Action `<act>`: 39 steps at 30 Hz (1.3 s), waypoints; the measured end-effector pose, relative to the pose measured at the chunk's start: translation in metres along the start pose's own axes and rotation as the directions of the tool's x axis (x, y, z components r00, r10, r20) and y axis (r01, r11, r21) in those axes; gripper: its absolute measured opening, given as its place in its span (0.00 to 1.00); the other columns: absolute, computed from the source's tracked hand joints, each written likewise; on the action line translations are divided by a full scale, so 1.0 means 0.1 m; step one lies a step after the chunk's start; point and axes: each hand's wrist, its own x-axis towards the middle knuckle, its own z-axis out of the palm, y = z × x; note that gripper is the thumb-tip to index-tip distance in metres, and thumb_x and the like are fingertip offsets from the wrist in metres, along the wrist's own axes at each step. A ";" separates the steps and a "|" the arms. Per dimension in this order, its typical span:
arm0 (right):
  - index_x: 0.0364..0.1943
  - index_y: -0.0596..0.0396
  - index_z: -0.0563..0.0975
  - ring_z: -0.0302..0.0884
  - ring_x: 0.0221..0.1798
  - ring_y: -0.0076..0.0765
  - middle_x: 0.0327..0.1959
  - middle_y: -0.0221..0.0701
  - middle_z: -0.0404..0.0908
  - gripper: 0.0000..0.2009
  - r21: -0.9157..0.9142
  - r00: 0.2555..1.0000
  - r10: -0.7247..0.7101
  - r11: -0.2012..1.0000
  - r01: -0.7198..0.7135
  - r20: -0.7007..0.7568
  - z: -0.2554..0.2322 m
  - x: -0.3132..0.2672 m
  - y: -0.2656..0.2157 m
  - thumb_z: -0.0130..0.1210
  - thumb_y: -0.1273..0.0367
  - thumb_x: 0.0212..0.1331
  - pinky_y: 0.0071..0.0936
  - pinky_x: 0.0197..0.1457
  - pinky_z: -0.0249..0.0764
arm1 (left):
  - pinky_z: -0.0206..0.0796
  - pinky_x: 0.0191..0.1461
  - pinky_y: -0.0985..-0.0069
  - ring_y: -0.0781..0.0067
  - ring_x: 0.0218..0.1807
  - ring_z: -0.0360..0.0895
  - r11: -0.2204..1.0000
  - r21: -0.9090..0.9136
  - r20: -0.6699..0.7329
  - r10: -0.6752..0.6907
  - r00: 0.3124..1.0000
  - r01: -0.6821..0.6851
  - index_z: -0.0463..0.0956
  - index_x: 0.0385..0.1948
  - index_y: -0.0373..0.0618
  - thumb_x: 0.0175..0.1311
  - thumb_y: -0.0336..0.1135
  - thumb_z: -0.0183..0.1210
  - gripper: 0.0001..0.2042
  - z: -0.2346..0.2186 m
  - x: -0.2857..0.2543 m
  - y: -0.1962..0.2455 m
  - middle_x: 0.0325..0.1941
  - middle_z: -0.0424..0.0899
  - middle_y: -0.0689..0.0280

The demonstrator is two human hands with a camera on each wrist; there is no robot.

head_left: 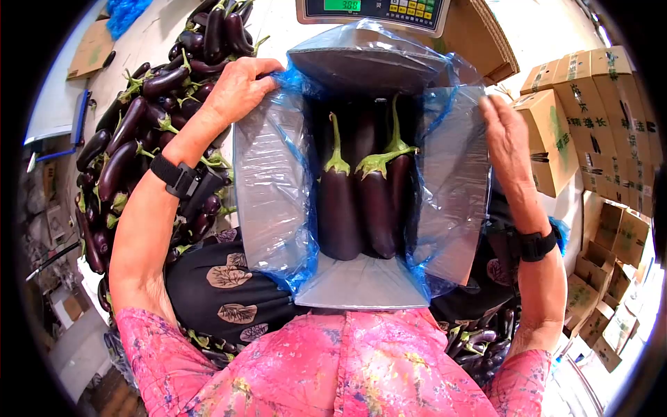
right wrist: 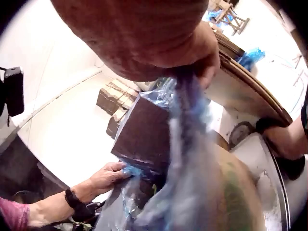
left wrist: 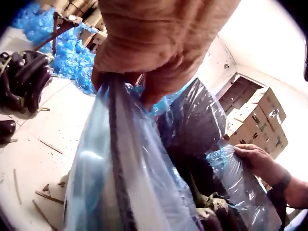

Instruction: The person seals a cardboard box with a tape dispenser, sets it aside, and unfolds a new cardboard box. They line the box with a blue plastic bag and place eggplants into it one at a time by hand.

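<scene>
An open carton lined with clear blue plastic [head_left: 274, 187] stands between the person's knees, its flaps spread outward. Inside lie several dark eggplants [head_left: 339, 215], green stems pointing toward the far side. The left hand [head_left: 240, 90] grips the liner at the far left corner; in the left wrist view its fingers and thumb [left wrist: 163, 43] hold the plastic over a flap edge. At the right flap, the right hand [head_left: 508, 142] holds the liner's edge; in the right wrist view this hand [right wrist: 144, 38] is curled over the plastic [right wrist: 190, 144], which is blurred.
A heap of eggplants [head_left: 128, 132] lies at the left. Beyond the carton is a scale with a lit green display [head_left: 342, 5], beside an open cardboard box [head_left: 479, 35]. Closed cartons [head_left: 590, 104] are stacked at the right. Blue plastic [left wrist: 72, 60] lies on the floor.
</scene>
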 end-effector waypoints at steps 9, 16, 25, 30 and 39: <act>0.40 0.59 0.82 0.78 0.30 0.32 0.30 0.37 0.83 0.08 0.037 0.981 -0.193 0.980 0.193 -0.020 -0.34 -0.14 -0.79 0.57 0.69 0.67 0.28 0.37 0.74 | 0.67 0.49 0.82 0.85 0.42 0.74 0.922 -0.377 0.179 -0.023 0.984 0.090 0.77 0.39 0.39 0.66 0.30 0.59 0.06 -0.39 -0.24 0.50 0.36 0.80 0.74; 0.38 0.58 0.80 0.81 0.39 0.55 0.34 0.45 0.81 0.07 -0.076 0.901 -0.272 0.946 0.314 0.337 -0.08 -0.29 -0.69 0.57 0.69 0.62 0.43 0.42 0.76 | 0.72 0.51 0.65 0.53 0.46 0.80 0.931 0.023 -0.089 0.366 0.927 -0.365 0.77 0.45 0.38 0.56 0.23 0.61 0.14 -0.14 -0.60 1.14 0.41 0.81 0.56; 0.39 0.58 0.78 0.78 0.41 0.61 0.35 0.46 0.79 0.10 -0.280 0.745 -0.097 0.888 0.365 0.660 0.31 -0.60 -0.62 0.60 0.66 0.59 0.52 0.44 0.74 | 0.73 0.46 0.62 0.51 0.42 0.80 0.951 -0.118 0.177 0.304 0.936 -0.287 0.77 0.45 0.38 0.58 0.28 0.63 0.13 0.48 -0.56 1.02 0.38 0.80 0.54; 0.40 0.57 0.77 0.77 0.43 0.59 0.38 0.45 0.78 0.10 -0.186 0.801 -0.311 0.870 0.457 0.512 0.25 -0.55 -0.71 0.61 0.67 0.58 0.49 0.44 0.74 | 0.74 0.45 0.65 0.54 0.41 0.81 0.951 -0.118 0.108 0.297 0.949 -0.285 0.77 0.45 0.37 0.60 0.28 0.62 0.12 0.51 -0.52 1.04 0.38 0.81 0.54; 0.53 0.64 0.72 0.84 0.39 0.46 0.52 0.50 0.77 0.23 -0.100 0.966 -0.254 0.961 0.258 0.046 0.04 0.24 -0.81 0.65 0.66 0.56 0.39 0.47 0.79 | 0.74 0.51 0.74 0.65 0.45 0.83 0.964 -0.260 -0.457 -0.067 0.887 -0.062 0.78 0.48 0.42 0.59 0.33 0.65 0.16 -0.24 -0.30 1.06 0.43 0.83 0.59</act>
